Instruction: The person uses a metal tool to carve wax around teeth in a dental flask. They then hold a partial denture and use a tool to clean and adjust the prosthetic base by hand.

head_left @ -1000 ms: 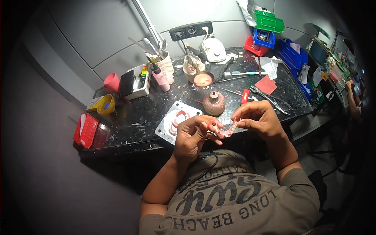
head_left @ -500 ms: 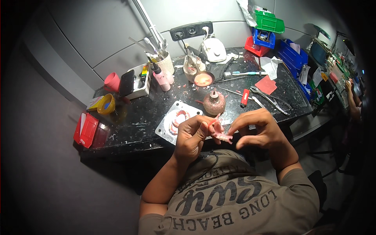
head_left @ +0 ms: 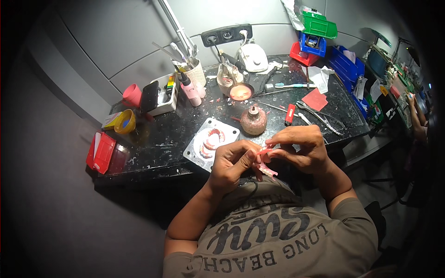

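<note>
At the far left edge of your black worktop (head_left: pixel 176 134) lies a red box (head_left: pixel 103 152), with a yellow cup-like thing (head_left: pixel 125 121) and a pink cup (head_left: pixel 132 95) behind it. Next comes a white tray (head_left: pixel 168 96) with a dark phone (head_left: pixel 149 96) leaning on it, then a pink bottle (head_left: pixel 190 91). Nearer you, a grey metal plate (head_left: pixel 211 143) carries pink wax denture pieces. Just in front of that plate, your left hand (head_left: pixel 232 163) is curled, its fingers and thumb pinched on a pink denture piece (head_left: pixel 265 160) held above your lap, off the bench edge. Behind it stands a round brownish burner (head_left: pixel 253 120), and a small red-handled tool (head_left: pixel 289 114) lies just right of it. Your right hand (head_left: pixel 301 149) meets the left over the same pink denture piece, fingertips closed on its upper end. Pliers (head_left: pixel 322 118) lie further right, beside a red square sheet (head_left: pixel 316 99); blue bins (head_left: pixel 345 69) line the right end.
</note>
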A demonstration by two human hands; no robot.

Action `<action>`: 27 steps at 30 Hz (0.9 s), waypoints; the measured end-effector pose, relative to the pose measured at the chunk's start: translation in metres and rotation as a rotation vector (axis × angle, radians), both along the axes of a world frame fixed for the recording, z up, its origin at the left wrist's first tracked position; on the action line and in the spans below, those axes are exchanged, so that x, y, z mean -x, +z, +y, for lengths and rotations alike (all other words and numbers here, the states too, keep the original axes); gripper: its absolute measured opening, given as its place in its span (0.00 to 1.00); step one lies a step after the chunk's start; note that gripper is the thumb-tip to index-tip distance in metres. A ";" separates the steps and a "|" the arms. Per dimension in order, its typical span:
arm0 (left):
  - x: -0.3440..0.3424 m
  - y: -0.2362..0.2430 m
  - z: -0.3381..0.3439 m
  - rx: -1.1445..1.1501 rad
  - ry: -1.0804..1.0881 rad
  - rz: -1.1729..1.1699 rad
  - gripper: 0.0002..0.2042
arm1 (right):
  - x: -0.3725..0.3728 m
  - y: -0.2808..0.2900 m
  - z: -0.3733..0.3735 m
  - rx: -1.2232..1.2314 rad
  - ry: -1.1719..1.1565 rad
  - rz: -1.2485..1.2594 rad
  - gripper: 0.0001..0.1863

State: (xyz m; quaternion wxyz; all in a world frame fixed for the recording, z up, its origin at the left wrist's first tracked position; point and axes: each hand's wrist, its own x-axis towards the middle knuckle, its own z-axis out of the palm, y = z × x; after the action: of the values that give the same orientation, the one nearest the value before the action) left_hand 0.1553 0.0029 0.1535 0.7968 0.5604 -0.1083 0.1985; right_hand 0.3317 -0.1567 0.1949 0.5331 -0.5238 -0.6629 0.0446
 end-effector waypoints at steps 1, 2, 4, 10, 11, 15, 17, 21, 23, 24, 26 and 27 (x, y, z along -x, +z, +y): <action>0.000 -0.001 0.000 0.004 -0.005 -0.001 0.14 | 0.000 0.000 0.000 0.001 0.001 0.000 0.14; 0.000 -0.001 0.000 0.007 -0.009 -0.003 0.14 | 0.000 0.002 -0.001 0.008 0.004 -0.008 0.14; 0.001 -0.001 0.000 0.012 -0.014 0.002 0.14 | 0.001 0.005 -0.003 0.016 0.007 -0.016 0.14; 0.001 0.000 -0.001 0.027 -0.012 0.021 0.14 | 0.002 0.006 -0.003 0.029 -0.009 -0.027 0.13; 0.001 0.000 -0.001 0.034 -0.013 0.030 0.14 | 0.002 0.005 -0.003 0.040 -0.012 -0.012 0.13; -0.001 -0.002 0.000 0.036 -0.018 0.021 0.14 | 0.005 0.009 -0.006 0.104 -0.033 0.054 0.12; -0.004 -0.001 0.001 0.011 -0.026 0.019 0.14 | 0.002 0.008 -0.006 0.074 -0.033 0.010 0.12; -0.002 0.000 0.000 0.009 -0.001 0.023 0.14 | -0.004 0.008 -0.004 0.084 -0.001 -0.040 0.12; 0.000 -0.002 0.001 0.015 0.004 0.045 0.15 | -0.014 0.027 -0.009 0.228 0.017 -0.038 0.12; 0.001 -0.003 0.001 0.019 0.010 0.054 0.15 | -0.030 0.028 -0.005 0.169 -0.037 -0.052 0.11; 0.000 -0.004 0.001 0.008 0.013 0.047 0.15 | -0.080 0.027 0.008 0.055 -0.229 0.030 0.11; 0.001 -0.004 0.000 0.000 0.020 0.042 0.15 | -0.113 0.030 0.017 -0.002 -0.356 0.130 0.11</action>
State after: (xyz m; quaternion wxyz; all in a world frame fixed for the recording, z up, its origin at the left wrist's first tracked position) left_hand 0.1542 0.0033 0.1498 0.7970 0.5653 -0.0859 0.1944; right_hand 0.4447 -0.1393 0.2247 0.5746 -0.6284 -0.5240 -0.0174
